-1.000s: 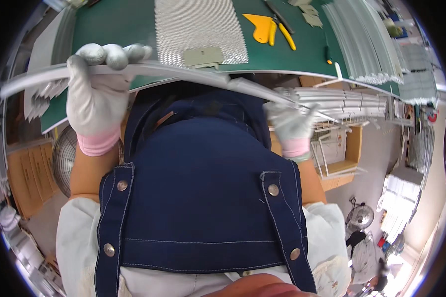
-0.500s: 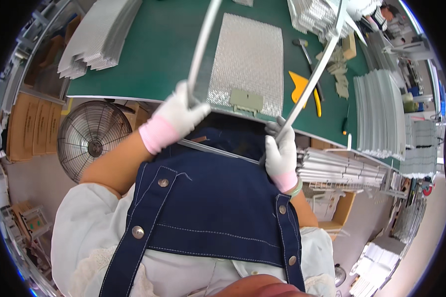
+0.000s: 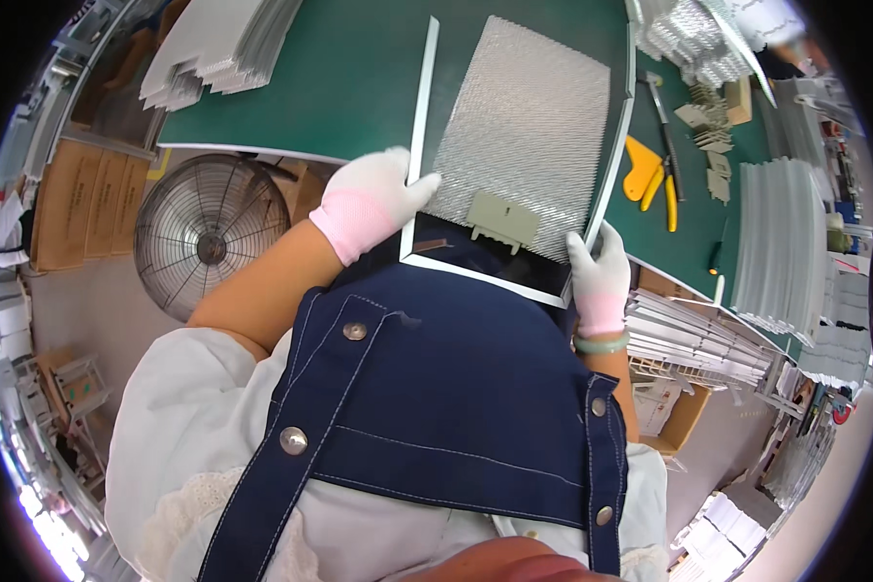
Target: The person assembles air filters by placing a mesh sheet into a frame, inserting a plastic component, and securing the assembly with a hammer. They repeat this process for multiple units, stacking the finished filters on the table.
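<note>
Both white-gloved hands with pink cuffs hold a thin, silvery-white metal frame (image 3: 485,278), with its closed near end at my apron. My left hand (image 3: 376,199) grips the left bar, thumb over its inner side. The right bar is held by my right hand (image 3: 599,276), thumb on the near inside corner. Between the bars lies a silver mesh panel (image 3: 529,126) on the green table. A grey-green plastic plate with small tabs (image 3: 504,221) rests on the panel's near edge. The left bar ends free at the far side.
Right of the frame lie a yellow scraper (image 3: 640,167), a hammer with yellow grips (image 3: 665,145) and grey-green plates (image 3: 708,126). Stacked panels stand at the far left (image 3: 228,48) and right (image 3: 781,247). A floor fan (image 3: 209,247) stands left, below the table (image 3: 359,87).
The frame has come down from a raised, tilted position to lie low around the mesh panel. Both hands have moved with it, and the view has shifted slightly.
</note>
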Demonstrator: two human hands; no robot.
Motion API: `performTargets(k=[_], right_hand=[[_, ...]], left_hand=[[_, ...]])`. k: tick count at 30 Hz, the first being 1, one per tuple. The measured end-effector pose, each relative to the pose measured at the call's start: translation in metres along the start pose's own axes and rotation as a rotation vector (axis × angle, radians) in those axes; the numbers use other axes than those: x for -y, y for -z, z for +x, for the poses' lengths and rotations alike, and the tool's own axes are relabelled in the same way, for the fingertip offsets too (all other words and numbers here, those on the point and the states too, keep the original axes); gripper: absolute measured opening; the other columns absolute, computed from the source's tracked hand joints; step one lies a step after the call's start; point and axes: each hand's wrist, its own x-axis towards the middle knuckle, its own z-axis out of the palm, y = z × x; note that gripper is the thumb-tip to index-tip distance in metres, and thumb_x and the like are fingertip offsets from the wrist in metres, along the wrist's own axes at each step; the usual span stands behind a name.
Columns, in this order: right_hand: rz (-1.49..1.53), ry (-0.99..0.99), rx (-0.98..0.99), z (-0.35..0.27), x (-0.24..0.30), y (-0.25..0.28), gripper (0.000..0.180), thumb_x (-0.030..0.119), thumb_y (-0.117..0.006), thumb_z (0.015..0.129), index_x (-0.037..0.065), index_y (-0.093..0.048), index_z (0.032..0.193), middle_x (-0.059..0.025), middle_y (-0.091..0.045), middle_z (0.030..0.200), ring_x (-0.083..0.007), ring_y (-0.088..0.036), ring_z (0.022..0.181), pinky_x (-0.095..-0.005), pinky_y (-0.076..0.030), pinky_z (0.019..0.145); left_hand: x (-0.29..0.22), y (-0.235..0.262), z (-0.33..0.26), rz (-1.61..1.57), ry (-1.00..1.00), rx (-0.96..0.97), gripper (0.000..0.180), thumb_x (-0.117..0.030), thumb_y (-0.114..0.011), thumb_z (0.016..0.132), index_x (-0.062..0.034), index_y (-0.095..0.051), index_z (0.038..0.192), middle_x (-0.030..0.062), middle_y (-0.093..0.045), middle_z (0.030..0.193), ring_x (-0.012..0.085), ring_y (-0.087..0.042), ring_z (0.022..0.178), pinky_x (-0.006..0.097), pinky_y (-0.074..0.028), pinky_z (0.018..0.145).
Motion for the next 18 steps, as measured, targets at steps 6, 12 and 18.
performTargets(k=[6, 12, 18], right_hand=[[0.803, -0.397, 0.100, -0.025, 0.005, -0.006, 0.058, 0.003, -0.066, 0.091, -0.008, -0.035, 0.139, -0.0074, -0.063, 0.090, -0.0093, -0.060, 0.072, -0.0202, -0.050, 0.062], [1.007, -0.579, -0.015, -0.021, -0.001, -0.016, 0.042, 0.006, -0.067, 0.092, -0.006, -0.046, 0.127, -0.0065, -0.062, 0.090, -0.0111, -0.062, 0.074, -0.0219, -0.053, 0.064], [1.079, -0.830, 0.220, -0.029, -0.004, -0.009, 0.031, 0.020, -0.064, 0.096, -0.002, -0.055, 0.115, -0.0069, -0.061, 0.095, -0.0162, -0.062, 0.084, -0.0315, -0.055, 0.075]], left_hand=[[0.023, -0.027, -0.004, -0.660, 0.180, 0.266, 0.039, -0.032, -0.069, 0.091, 0.0059, -0.065, 0.101, 0.0112, -0.069, 0.087, 0.0146, -0.066, 0.081, 0.029, -0.053, 0.073], [0.037, -0.041, -0.002, -1.242, 0.290, 0.351, 0.039, -0.028, -0.063, 0.095, 0.0056, -0.057, 0.114, 0.0139, -0.065, 0.100, 0.0183, -0.065, 0.087, 0.031, -0.054, 0.079], [0.028, -0.032, -0.008, -1.150, 0.330, 0.291, 0.046, -0.033, -0.060, 0.097, 0.0073, -0.055, 0.119, 0.0190, -0.064, 0.107, 0.0225, -0.064, 0.092, 0.033, -0.053, 0.084]])
